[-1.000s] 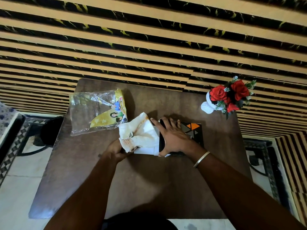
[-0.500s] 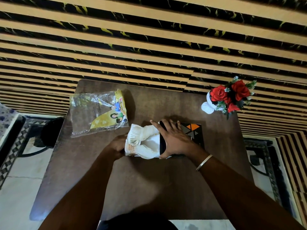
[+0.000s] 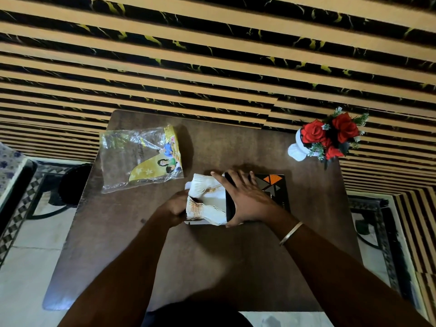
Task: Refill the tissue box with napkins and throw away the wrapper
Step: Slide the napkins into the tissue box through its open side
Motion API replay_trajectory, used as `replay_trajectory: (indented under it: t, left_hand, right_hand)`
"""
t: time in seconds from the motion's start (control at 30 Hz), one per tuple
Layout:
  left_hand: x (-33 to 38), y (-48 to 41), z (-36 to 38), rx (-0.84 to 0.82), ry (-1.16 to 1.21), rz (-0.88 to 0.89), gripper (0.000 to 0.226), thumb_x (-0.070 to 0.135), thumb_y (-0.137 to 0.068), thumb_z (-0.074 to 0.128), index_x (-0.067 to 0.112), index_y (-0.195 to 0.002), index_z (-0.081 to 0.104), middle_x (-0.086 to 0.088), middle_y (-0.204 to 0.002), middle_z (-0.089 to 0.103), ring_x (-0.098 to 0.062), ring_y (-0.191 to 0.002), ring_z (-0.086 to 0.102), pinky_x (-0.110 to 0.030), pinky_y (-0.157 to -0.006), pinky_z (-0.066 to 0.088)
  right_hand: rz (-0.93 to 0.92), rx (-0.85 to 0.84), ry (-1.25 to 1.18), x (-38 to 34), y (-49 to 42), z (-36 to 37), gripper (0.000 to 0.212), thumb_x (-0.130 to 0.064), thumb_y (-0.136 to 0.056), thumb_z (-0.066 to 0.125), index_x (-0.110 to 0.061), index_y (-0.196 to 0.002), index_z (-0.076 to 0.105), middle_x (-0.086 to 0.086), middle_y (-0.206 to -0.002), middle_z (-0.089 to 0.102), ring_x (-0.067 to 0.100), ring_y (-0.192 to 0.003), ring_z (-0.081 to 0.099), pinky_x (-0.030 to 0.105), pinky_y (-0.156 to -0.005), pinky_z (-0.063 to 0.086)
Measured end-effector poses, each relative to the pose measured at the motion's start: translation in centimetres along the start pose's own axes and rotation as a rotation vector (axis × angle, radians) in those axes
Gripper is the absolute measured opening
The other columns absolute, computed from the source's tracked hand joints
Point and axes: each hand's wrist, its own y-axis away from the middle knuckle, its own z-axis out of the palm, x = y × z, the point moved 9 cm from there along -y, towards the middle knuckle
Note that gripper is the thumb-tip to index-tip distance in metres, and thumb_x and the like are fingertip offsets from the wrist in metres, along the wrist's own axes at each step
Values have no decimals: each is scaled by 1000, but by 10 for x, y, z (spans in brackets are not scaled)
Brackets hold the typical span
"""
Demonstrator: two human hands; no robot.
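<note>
A black tissue box [image 3: 274, 185] with orange and grey triangles lies on its side on the brown table [image 3: 212, 267], its open end facing left. My right hand [image 3: 245, 199] lies over the box's open end and holds it down. A folded stack of white napkins [image 3: 207, 201] sticks out of that opening, partly inside. My left hand [image 3: 175, 206] grips the stack's left end. The empty clear and yellow wrapper [image 3: 141, 159] lies flat at the table's back left, apart from both hands.
A white vase of red artificial roses [image 3: 328, 138] stands at the table's back right corner. A striped black and tan wall runs behind the table. A dark round stool [image 3: 73, 185] stands on the tiled floor to the left.
The napkin stack has been bent together and pushed rightward, further into the box. My left hand moved right with it. My right hand stayed on the box.
</note>
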Motion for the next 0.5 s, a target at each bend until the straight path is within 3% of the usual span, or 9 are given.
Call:
replay_trajectory:
  t: [0.03,0.07,0.1,0.2,0.33,0.5]
  left_hand:
    - [-3,-1,2,-60,51,14,33,7,-95,58,-9,-124,63,-23,-114,70,-22,-123,60,-23,-93,54]
    - [-15,-3,5,-50,131,-111,29,4,-96,56,-5,-122,65,-22,-113,71,-31,-117,63,-28,-89,56]
    - [-18,-5,1,47,28,-112,29,-1,-95,53,-1,-122,64,-20,-111,72,-37,-110,64,-34,-84,58]
    - [-28,-14,19,-6,-90,-158,36,6,-91,58,0,-126,62,-28,-122,65,-48,-115,59,-51,-95,52]
    - [-27,-19,30,50,-179,-156,34,-8,-85,60,0,-118,66,-28,-116,67,-44,-108,62,-47,-89,54]
    - [-30,-21,45,21,-148,-141,28,-8,-84,61,8,-106,67,-19,-103,67,-38,-102,61,-56,-99,48]
  right_hand:
    - [0,-4,3,-1,0,0,147,-66,-47,83,-45,-151,-18,9,-162,8,40,-150,7,66,-119,4]
    - [-2,-6,8,-1,0,1,147,-66,-47,83,-44,-151,-19,9,-162,8,40,-150,7,66,-119,4]
    - [-6,-2,11,-2,-1,0,147,-66,-47,83,-44,-151,-18,9,-161,9,40,-149,8,66,-119,5]
    - [-24,9,11,-8,-1,-1,145,-66,-46,82,-44,-151,-16,8,-159,13,39,-148,13,66,-119,6]
    - [-13,-5,4,-9,-2,0,146,-63,-47,83,-45,-150,-18,10,-161,12,40,-149,11,66,-119,6]
    - [10,-12,-5,-1,-2,1,145,-63,-49,83,-45,-150,-19,8,-162,8,40,-150,8,65,-119,3]
